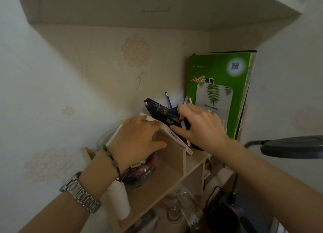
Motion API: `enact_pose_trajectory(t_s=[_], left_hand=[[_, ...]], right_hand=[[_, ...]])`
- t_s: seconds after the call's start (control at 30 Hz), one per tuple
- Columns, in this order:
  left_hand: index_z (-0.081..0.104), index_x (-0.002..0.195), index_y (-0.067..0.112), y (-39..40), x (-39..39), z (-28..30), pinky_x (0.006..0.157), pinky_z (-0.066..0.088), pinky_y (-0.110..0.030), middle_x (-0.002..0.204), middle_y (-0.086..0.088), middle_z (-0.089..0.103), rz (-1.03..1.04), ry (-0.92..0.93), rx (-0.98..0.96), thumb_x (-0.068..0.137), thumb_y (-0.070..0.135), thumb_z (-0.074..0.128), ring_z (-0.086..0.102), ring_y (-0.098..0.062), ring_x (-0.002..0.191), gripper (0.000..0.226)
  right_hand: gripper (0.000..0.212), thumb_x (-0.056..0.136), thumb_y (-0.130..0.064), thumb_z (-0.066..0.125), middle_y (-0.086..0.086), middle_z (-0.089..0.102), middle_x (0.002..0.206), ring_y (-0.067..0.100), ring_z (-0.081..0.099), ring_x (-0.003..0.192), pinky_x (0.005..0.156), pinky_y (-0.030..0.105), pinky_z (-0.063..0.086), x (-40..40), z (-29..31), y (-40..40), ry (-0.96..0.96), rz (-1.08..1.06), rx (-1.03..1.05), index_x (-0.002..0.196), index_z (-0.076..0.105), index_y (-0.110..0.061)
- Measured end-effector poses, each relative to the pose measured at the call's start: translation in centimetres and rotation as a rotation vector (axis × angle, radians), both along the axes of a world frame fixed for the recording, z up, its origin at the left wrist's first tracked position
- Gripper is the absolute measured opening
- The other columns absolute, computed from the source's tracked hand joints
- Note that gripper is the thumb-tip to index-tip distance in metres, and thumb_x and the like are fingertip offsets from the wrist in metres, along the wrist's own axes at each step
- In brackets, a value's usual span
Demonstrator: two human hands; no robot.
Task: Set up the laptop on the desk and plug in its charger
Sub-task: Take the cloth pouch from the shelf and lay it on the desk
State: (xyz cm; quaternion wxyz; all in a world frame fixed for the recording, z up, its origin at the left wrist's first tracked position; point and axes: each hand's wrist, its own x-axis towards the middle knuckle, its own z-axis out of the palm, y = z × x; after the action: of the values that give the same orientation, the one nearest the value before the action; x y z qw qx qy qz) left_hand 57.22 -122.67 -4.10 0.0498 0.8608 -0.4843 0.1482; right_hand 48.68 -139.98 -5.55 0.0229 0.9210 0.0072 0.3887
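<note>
No laptop or charger shows in this view. Both hands are on top of a small wooden shelf unit (183, 164) against the wall. My left hand (138, 140), with a bead bracelet and a metal watch on the wrist, rests on a white book (176, 138) that leans across the shelf's top edge. My right hand (201, 126) grips a dark patterned pouch (160, 110) lying against the book, thumb underneath it and fingers over its right end. A black cable (212, 194) runs down at the lower right; its ends are hidden.
A green workbook (220, 86) stands upright behind my right hand. Pens (168, 100) stick up behind the pouch. A black lamp head (293, 146) juts in from the right. A white bottle (120, 201), a glass (181, 204) and a clear container of small items fill the shelf.
</note>
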Motion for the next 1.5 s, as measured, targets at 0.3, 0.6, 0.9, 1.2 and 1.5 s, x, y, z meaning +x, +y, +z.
enact_pose_trajectory(t_s=[0.3,0.6,0.9,1.2,1.5], left_hand=[[0.046,0.132,0.029,-0.2,0.4,0.0,0.11,0.025,-0.037,0.138,-0.004,0.051,-0.028,0.043,-0.087,0.082,0.054,0.052,0.03,-0.022,0.135,0.057],[0.053,0.128,0.029,-0.2,0.4,0.5,0.105,0.029,-0.036,0.13,-0.006,0.057,-0.019,0.047,-0.135,0.081,0.053,0.055,0.038,-0.02,0.131,0.053],[0.06,0.12,0.026,0.2,-0.4,1.5,0.087,0.046,-0.035,0.11,-0.002,0.067,-0.01,0.028,-0.113,0.081,0.059,0.051,0.057,-0.02,0.101,0.052],[0.021,0.143,0.029,-2.5,-7.8,4.4,0.103,0.036,-0.037,0.145,0.002,0.04,-0.253,0.275,-0.555,0.072,0.06,0.058,0.042,-0.015,0.127,0.086],[0.048,0.112,0.038,-5.8,-16.8,-3.3,0.071,0.053,-0.016,0.104,0.019,0.062,-0.486,0.97,-0.671,0.07,0.048,0.067,0.063,0.004,0.09,0.047]], right_hand=[[0.039,0.075,-0.015,0.073,0.008,0.062,0.082,0.028,0.065,0.072,0.056,0.035,0.051,0.4,-0.1,0.0,-0.048,0.004,0.348,0.102,0.044,-0.011],[0.029,0.082,-0.016,0.065,0.015,0.06,0.103,0.03,0.058,0.094,0.081,0.04,0.049,0.1,0.9,-0.5,-0.012,-0.122,0.353,0.106,0.058,-0.002],[0.028,0.077,-0.021,0.069,0.01,0.065,0.098,0.019,0.057,0.087,0.074,0.025,0.041,-5.6,4.8,-1.1,-0.115,-0.165,0.305,0.101,0.064,-0.008],[0.027,0.078,-0.03,0.07,-0.005,0.061,0.086,0.001,0.048,0.065,0.054,0.002,0.035,-16.1,7.3,-0.8,-0.064,-0.241,0.372,0.101,0.066,-0.017],[0.023,0.077,-0.027,0.071,0.001,0.071,0.091,0.017,0.063,0.081,0.076,0.035,0.051,-28.4,5.5,-0.2,0.068,-0.263,0.533,0.098,0.068,-0.019]])
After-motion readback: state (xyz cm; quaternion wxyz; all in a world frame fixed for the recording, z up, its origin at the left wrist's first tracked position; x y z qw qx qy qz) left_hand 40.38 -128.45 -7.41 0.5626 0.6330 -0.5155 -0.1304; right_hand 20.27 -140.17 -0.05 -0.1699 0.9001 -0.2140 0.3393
